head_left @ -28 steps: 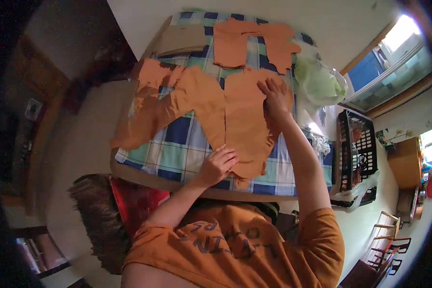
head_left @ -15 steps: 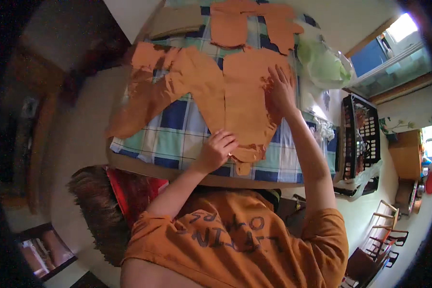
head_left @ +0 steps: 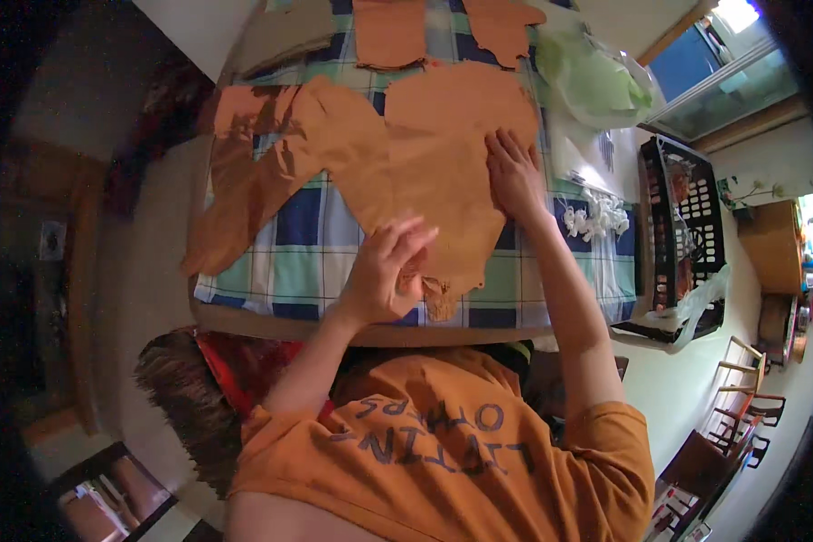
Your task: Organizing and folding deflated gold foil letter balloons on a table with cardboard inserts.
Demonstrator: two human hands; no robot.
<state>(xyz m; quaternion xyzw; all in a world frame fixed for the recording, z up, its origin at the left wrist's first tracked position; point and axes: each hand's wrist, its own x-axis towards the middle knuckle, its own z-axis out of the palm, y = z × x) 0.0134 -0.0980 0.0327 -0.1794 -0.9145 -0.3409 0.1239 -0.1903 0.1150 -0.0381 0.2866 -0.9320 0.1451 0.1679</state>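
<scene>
A broad orange-tan sheet, like leather or cloth with uneven edges, lies spread in front of me. My right hand rests on its right edge, fingers stretched out flat. Over the sheet's near left side hovers my left hand, slightly blurred, its thumb apart from the fingers and nothing plainly held. A crumpled tab of the material sticks out beside it at the near end. To the left lies a similar piece with a long arm-like strip and a shiny, creased part. Where the two pieces meet, I cannot tell if they are joined.
A blue, green and white checked cloth covers the table. More orange pieces lie at the far side. A pale green plastic bag and white crumpled strings are on the right. Beyond the edge stands a black crate.
My left hand has lifted off the sheet's near edge and moved slightly left. My right hand stays flat on the right edge, where the dark creases now look smoothed. The view has shifted.
</scene>
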